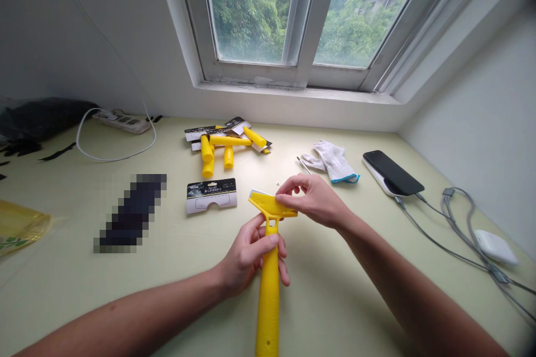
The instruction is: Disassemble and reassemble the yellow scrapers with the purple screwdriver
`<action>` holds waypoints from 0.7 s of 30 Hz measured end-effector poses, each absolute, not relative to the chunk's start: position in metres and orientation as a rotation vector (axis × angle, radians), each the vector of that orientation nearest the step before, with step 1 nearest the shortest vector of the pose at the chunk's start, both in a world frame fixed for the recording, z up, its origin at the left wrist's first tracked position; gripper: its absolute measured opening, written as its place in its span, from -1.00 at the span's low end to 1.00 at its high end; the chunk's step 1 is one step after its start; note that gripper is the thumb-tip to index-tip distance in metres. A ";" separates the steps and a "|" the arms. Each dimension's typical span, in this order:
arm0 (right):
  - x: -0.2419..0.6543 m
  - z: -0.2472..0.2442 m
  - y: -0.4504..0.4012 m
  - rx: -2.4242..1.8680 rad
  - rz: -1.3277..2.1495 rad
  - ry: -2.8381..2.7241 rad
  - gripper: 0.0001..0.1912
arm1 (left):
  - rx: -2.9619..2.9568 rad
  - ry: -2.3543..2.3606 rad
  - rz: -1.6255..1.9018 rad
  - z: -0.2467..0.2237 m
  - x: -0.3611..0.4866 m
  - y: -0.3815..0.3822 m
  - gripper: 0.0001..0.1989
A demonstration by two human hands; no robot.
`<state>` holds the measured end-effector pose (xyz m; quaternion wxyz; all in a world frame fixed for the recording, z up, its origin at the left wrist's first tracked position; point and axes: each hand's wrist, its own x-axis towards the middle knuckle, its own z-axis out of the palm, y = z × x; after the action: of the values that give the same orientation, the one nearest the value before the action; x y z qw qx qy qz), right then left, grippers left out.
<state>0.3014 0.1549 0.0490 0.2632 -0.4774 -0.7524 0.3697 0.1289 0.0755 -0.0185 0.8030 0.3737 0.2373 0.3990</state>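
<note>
My left hand grips the neck of a yellow plastic scraper, whose long handle points down toward me. My right hand pinches the scraper's wide head between thumb and fingers, near a metal blade edge at its far side. Just beyond that hand lie a tiny metal screw and a small screwdriver. Further back is a heap of similar yellow handles on black-and-white packaging. An empty-looking packaging card lies to the left.
White cotton work gloves lie beyond my right hand. A phone on a white stand and grey cables are to the right. A power strip, a pixelated dark object and a yellow bag are to the left. A window overlooks the table.
</note>
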 end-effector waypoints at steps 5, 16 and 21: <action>0.304 0.043 0.159 -1.208 1.431 -1.782 -0.78 | 0.795 0.514 0.859 -0.018 0.129 0.075 -0.67; 0.301 0.044 0.154 -1.233 1.311 -1.881 -0.78 | 0.808 0.510 0.858 -0.019 0.128 0.074 -0.65; 0.299 0.047 0.153 -1.261 0.980 -2.096 -0.88 | 0.818 0.503 0.840 -0.019 0.128 0.075 -0.66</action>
<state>0.2994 0.1528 0.0472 0.2507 -0.4632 -0.7701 0.3600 0.1280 0.0747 -0.0192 0.8032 0.3819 0.2347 0.3922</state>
